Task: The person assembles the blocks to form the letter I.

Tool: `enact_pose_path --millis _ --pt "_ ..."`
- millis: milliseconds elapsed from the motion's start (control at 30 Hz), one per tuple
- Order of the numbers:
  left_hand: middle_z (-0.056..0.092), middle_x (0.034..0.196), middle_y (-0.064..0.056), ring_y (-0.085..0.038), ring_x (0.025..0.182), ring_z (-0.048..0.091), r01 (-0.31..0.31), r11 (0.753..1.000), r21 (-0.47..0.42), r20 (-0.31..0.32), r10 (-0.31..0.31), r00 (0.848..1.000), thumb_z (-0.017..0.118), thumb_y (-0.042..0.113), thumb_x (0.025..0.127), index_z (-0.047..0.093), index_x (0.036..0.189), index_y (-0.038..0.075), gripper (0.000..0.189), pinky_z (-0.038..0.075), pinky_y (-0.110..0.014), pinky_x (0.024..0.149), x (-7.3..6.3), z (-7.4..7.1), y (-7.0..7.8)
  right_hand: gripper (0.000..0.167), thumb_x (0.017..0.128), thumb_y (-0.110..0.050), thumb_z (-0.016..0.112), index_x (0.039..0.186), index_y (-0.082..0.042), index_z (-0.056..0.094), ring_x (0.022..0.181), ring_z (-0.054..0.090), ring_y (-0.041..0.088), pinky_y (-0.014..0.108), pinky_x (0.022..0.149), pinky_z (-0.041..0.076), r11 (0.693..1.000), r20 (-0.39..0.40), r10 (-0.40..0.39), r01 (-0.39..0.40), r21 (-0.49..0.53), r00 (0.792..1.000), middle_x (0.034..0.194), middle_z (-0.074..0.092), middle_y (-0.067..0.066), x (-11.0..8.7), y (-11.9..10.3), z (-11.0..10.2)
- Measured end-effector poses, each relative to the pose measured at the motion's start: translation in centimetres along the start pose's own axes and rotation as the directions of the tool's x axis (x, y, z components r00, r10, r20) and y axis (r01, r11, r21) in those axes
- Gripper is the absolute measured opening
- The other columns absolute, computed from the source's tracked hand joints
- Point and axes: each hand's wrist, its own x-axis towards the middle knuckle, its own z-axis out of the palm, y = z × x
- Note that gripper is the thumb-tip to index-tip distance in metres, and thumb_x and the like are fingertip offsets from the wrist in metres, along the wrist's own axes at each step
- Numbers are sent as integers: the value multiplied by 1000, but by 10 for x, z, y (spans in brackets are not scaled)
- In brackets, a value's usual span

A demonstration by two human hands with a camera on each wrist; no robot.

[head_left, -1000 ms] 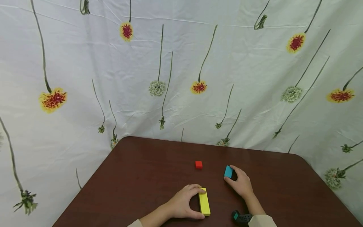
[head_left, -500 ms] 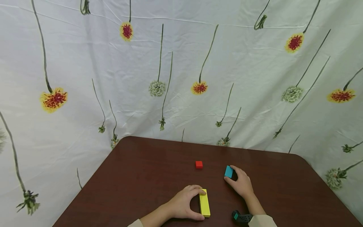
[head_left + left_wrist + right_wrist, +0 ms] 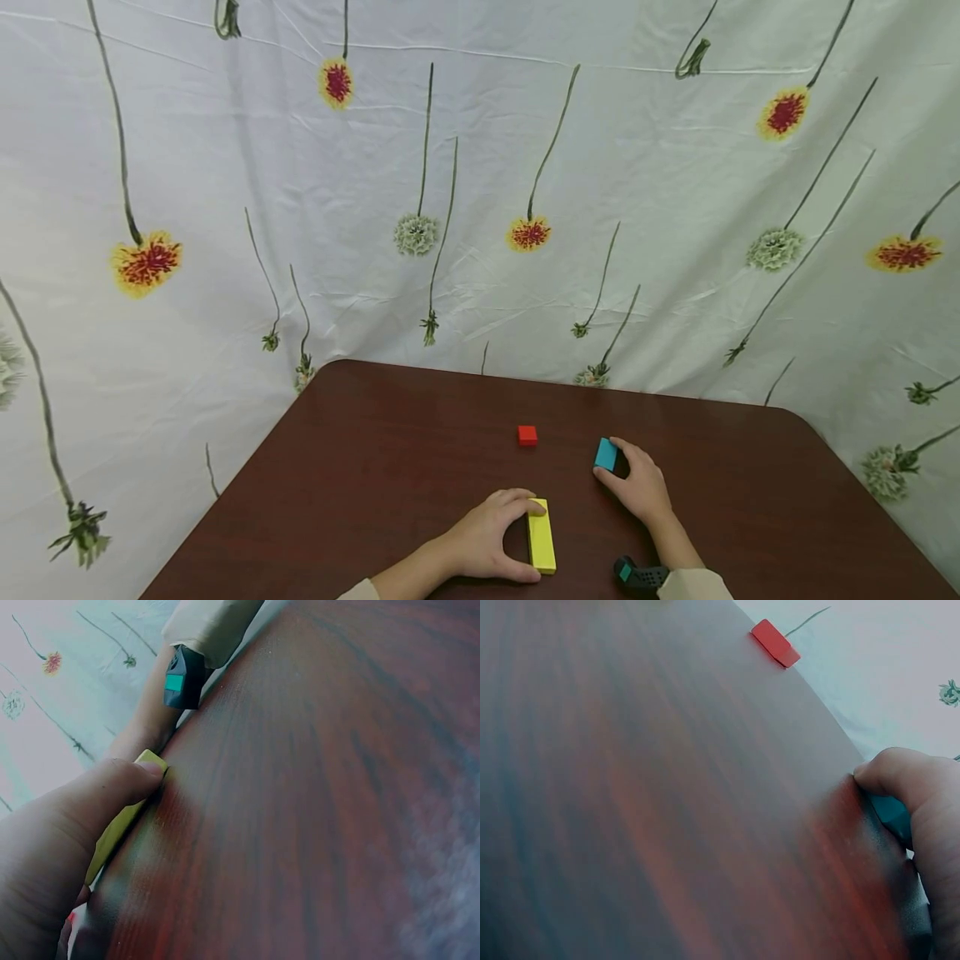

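Observation:
In the head view my left hand [image 3: 491, 537] holds a long yellow block [image 3: 541, 537] by its two ends, thumb at the near end and fingers at the far end. The left wrist view shows the thumb pressed on one end of the yellow block [image 3: 120, 832], low at the tabletop. Farther right, my right hand [image 3: 639, 483] grips a small blue block [image 3: 606, 454] between thumb and fingers. From the right wrist, the thumb covers part of the blue block [image 3: 889, 814]. A red block [image 3: 527, 436] lies apart, beyond the yellow one and left of the blue one.
The dark brown wooden table [image 3: 375, 467] has rounded far corners. A white cloth [image 3: 480, 167] printed with flowers hangs behind it. A black strap device with a teal patch [image 3: 637, 575] is on the right wrist.

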Motion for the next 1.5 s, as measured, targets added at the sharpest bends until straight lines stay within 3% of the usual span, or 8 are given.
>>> enact_pose_path --millis 767,1033,1500 --pt "44 141 -3 -21 129 41 -16 999 41 34 15 999 75 56 79 53 135 22 69 42 -41 100 0 -3 0 63 88 -26 70 141 0 48 129 37 48 63 99 34 999 -6 22 -22 35 1000 143 43 28 -1 -1 -2" --pt "47 140 -6 -26 129 43 4 1000 -3 19 -3 1000 60 53 92 55 133 23 51 42 -45 99 0 -2 -1 63 89 -26 69 142 0 47 131 36 48 63 100 33 998 9 39 -39 41 999 144 41 28 -1 -1 -3" --pt "49 139 -5 -25 128 44 -7 1000 11 -4 7 1000 62 53 91 56 131 24 50 42 -44 99 1 -1 -3 64 87 -29 73 139 0 51 129 38 47 63 98 35 996 -3 60 -59 62 998 141 44 28 -1 -2 -4"
